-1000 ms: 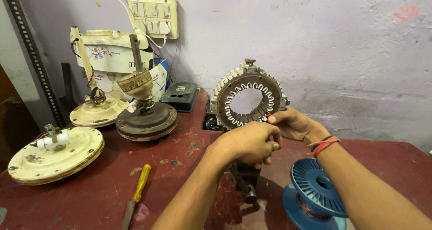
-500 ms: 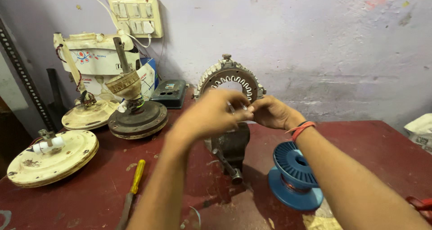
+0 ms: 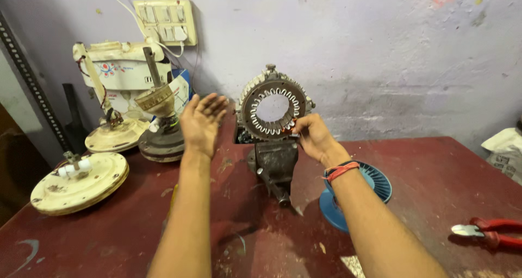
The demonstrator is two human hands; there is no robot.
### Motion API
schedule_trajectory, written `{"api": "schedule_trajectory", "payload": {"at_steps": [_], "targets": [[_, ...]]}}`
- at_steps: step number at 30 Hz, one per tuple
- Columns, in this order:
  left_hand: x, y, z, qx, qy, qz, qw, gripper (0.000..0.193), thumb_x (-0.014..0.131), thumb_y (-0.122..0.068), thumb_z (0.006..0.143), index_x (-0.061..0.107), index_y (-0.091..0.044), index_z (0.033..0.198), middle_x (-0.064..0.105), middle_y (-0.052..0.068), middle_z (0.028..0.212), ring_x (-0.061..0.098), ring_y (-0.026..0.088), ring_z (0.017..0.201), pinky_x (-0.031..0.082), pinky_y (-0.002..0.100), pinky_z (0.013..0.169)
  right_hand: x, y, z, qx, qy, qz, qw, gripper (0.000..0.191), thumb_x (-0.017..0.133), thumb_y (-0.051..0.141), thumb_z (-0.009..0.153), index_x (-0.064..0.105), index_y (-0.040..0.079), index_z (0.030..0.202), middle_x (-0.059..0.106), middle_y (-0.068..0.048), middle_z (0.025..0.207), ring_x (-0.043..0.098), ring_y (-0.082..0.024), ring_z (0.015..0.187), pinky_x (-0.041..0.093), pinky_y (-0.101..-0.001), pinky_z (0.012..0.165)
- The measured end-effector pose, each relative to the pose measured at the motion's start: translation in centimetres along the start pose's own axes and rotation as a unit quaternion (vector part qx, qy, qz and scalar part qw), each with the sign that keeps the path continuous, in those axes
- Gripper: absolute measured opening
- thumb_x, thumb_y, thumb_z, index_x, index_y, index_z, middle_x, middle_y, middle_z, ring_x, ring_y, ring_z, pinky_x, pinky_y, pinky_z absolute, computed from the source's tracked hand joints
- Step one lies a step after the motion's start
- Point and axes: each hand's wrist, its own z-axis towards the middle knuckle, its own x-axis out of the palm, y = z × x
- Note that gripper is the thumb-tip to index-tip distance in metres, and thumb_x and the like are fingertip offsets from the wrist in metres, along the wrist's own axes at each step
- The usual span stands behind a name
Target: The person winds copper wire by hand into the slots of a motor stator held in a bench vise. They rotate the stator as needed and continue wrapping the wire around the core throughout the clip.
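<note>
The fan stator (image 3: 270, 107) stands upright, clamped in a bench vise (image 3: 274, 161) on the red surface (image 3: 435, 169). The right hand (image 3: 312, 138) pinches its lower right rim; the left hand (image 3: 202, 121) hovers beside it, fingers spread, empty. Slots show winding only partly.

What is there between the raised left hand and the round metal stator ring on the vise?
In the head view, nothing lies between the left hand and the stator ring: only a narrow gap showing the wall behind. The right hand touches the ring's lower right edge.
</note>
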Motion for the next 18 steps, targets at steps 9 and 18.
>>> {"api": "schedule_trajectory", "payload": {"at_steps": [9, 18], "targets": [[1.8, 3.2, -1.5, -0.159, 0.135, -0.081, 0.975, 0.086, 0.029, -0.059, 0.104, 0.043, 0.018, 0.138, 0.06, 0.035, 0.136, 0.056, 0.039, 0.132, 0.035, 0.047, 0.121, -1.4, -0.6, -0.6, 0.026, -0.016, -0.072, 0.997, 0.026, 0.055, -0.002, 0.073, 0.063, 0.006, 0.096, 0.067, -0.005, 0.094, 0.061, -0.018, 0.088, 0.049, -0.036, 0.076], [2.1, 5.5, 0.5, -0.165, 0.101, -0.131, 0.972, 0.09, 0.028, -0.063, 0.101, 0.049, 0.018, 0.134, 0.063, 0.037, 0.13, 0.063, 0.042, 0.125, 0.045, 0.051, 0.114, -3.7, 0.3, -0.4, 0.01, -0.226, -0.165, 0.96, 0.029, 0.051, 0.027, 0.088, 0.062, 0.005, 0.103, 0.072, -0.011, 0.097, 0.07, -0.024, 0.087, 0.055, -0.0399, 0.079]]}}
